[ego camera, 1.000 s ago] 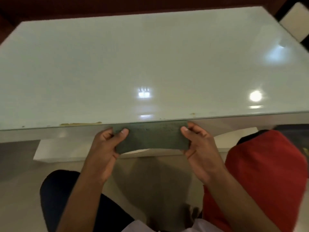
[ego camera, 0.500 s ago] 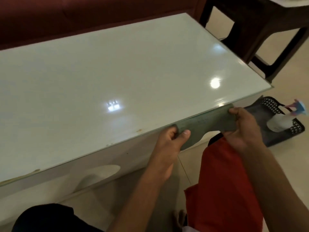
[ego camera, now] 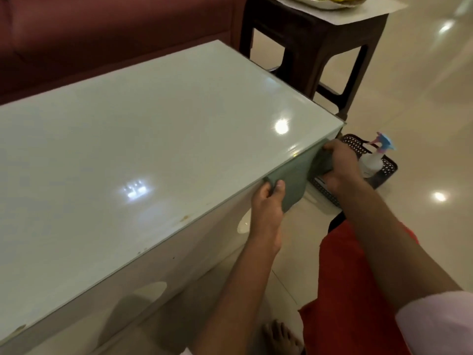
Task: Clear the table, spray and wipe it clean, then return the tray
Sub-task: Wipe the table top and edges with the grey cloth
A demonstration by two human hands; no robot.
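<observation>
glossy white table (ego camera: pixel 143 139) before maroon sofa (ego camera: pixel 102 34), both hands (left (ego camera: pixel 267 201), right (ego camera: pixel 339 165)) gripping grey cloth (ego camera: pixel 294 180) at its edge

Both forearms are extended forward; the left hand (ego camera: pixel 267 201) and the right hand (ego camera: pixel 337 165) are each curled in a pinching grip.

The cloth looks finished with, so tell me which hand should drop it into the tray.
Probably right. The right hand grips the cloth at the table corner, directly beside the tray on the floor; the left hand pinches the end farther from it.
</observation>
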